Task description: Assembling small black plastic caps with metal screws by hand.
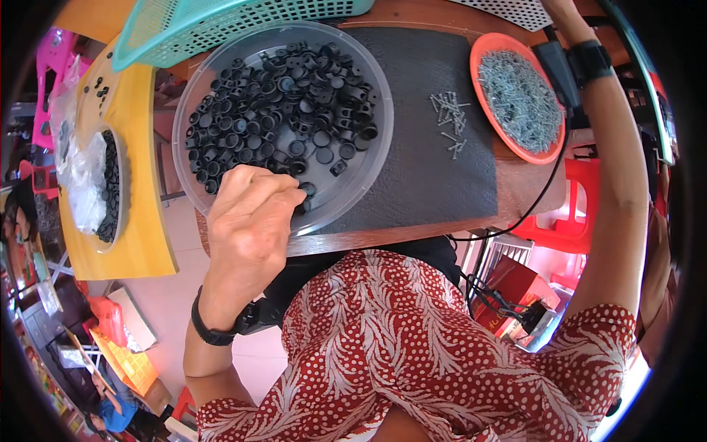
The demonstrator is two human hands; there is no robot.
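My left hand [254, 214] is over the near rim of a round clear plastic tub [379, 173]. Its fingers are closed in a pinch on a small round black plastic cap [307, 190]. A pile of similar black plastic caps [258, 121] fills much of the tub, thinning toward the near right side. My right arm stretches to the far right, and my right hand [565, 16] is cut off by the top edge, its fingers out of sight. Nearest to it are a white perforated basket [519, 10] and an orange-red bowl [477, 81] of small screws [519, 103].
Loose screws [451, 118] lie on a dark mat [434, 191] between tub and bowl. A teal basket [169, 48] stands behind the tub. A black cable [541, 202] hangs over the table's right edge. Left, a yellow table [143, 250] bears another container of black parts [110, 188].
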